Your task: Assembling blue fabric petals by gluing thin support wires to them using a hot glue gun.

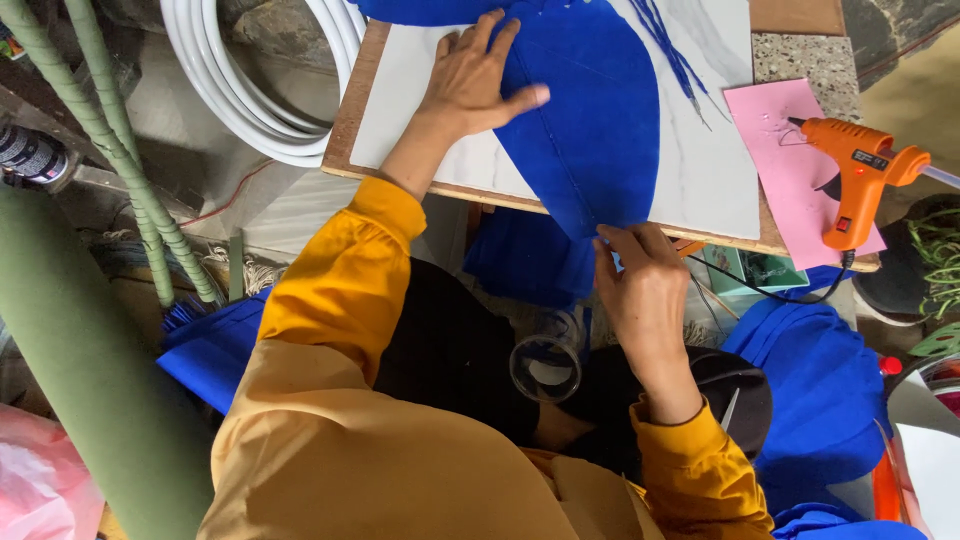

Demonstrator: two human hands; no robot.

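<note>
Smooth blue leaf-shaped cloth [590,120] — hand-pressed

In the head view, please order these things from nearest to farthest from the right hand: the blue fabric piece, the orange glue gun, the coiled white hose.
From the right hand:
1. Blue fabric piece: touching, its lower tip is pinched in the fingers.
2. Orange glue gun: to the right, lying on the pink sheet.
3. Coiled white hose: far across, beyond the board's left edge.

We see the cloth [590,130] lying on the board [700,160] atop the bench [345,130]; the glue gun [860,170] rests on a sheet [780,140] to its right, the coiled hose [250,90] left.
</note>
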